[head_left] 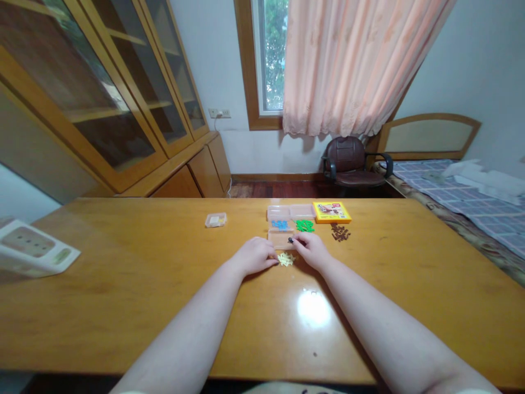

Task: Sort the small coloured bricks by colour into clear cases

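Small cream pieces [286, 259] lie in a loose pile on the wooden table. My left hand [259, 255] rests at the pile's left edge, fingers bent together; anything between them is too small to see. Just beyond the pile sits a clear shallow tray [279, 239]. My right hand [310, 249] is over that tray's right side, thumb and finger closed near a small dark spot I cannot make out. Behind are blue pieces [280, 224] in a clear compartment and green pieces [305, 225]. Brown pieces [340, 232] lie farther right.
A yellow box [332, 212] stands behind the brown pieces. To the left is a small clear container [215, 220] with pale contents. A white plastic holder [36, 249] stands at the table's far left. Beyond the table is a brown armchair [346, 158].
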Available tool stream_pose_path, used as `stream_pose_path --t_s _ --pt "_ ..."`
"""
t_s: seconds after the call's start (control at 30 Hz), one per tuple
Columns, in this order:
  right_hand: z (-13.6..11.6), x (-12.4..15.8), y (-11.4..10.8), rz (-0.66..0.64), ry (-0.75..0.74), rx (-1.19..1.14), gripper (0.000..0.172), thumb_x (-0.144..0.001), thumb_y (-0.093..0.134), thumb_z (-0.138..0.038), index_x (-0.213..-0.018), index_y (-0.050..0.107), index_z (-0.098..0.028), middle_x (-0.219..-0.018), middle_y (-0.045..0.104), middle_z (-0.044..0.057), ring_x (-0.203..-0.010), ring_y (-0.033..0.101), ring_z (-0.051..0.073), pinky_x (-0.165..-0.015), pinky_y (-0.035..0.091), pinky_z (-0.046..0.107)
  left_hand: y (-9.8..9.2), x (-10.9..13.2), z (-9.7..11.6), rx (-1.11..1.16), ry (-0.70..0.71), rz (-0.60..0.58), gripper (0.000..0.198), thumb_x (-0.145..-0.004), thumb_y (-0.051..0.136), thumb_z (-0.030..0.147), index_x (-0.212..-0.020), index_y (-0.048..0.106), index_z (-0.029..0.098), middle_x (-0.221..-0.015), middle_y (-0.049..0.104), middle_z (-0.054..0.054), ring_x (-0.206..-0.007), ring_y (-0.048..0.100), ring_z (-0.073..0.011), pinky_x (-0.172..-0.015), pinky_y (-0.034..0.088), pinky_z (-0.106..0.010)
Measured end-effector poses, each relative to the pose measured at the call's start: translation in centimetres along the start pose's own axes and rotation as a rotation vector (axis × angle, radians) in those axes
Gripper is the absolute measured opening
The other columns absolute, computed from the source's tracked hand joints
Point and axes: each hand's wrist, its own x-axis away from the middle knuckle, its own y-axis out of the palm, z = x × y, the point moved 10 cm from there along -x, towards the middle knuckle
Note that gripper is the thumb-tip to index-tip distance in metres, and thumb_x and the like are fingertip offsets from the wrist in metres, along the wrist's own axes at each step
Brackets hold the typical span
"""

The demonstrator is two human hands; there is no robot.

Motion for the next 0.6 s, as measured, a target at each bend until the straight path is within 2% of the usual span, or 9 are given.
stream_pose_path --t_s 0.17,0.4,0.6 --pt "0.1 0.1 0.0 -0.011 0.002 0.045 0.028 -0.088 0.048 -0.032 -0.068 0.061 -0.017 -0.062 0.057 0.001 -0.061 0.049 0.013 -0.058 0.035 0.023 0.0 0.1 0.0 -0.041 -0.023 0.011 0.015 -0.081 0.058 0.025 -0.079 0.072 0.023 -0.074 0.066 -0.002 -0.069 0.059 -0.0144 -0.067 0.041 -0.025" --pt "-0.6 0.2 0.3 -0.077 -0.023 0.1 0.026 -0.088 0.048 -0.029 -0.07 0.064 -0.017 -0.064 0.06 0.002 -0.061 0.051 0.013 -0.059 0.036 0.024 0.0 0.3 -1.4 0.019 -0.069 0.033 0.016 -0.083 0.057 0.029 -0.077 0.069 0.021 -0.076 0.067 -0.002 -0.07 0.058 -0.0137 -0.066 0.041 -0.024" --pt "-2.4 0.8 2.0 -0.244 -0.114 0.171 0.022 -0.085 0.051 -0.025 -0.095 0.07 -0.022 -0.083 0.071 0.004 -0.072 0.061 0.015 -0.067 0.041 0.024 -0.7 0.8 -2.6 0.079 -0.112 0.058 0.016 -0.084 0.059 0.033 -0.085 0.072 0.024 -0.08 0.068 -0.001 -0.075 0.06 -0.0136 -0.069 0.042 -0.023"
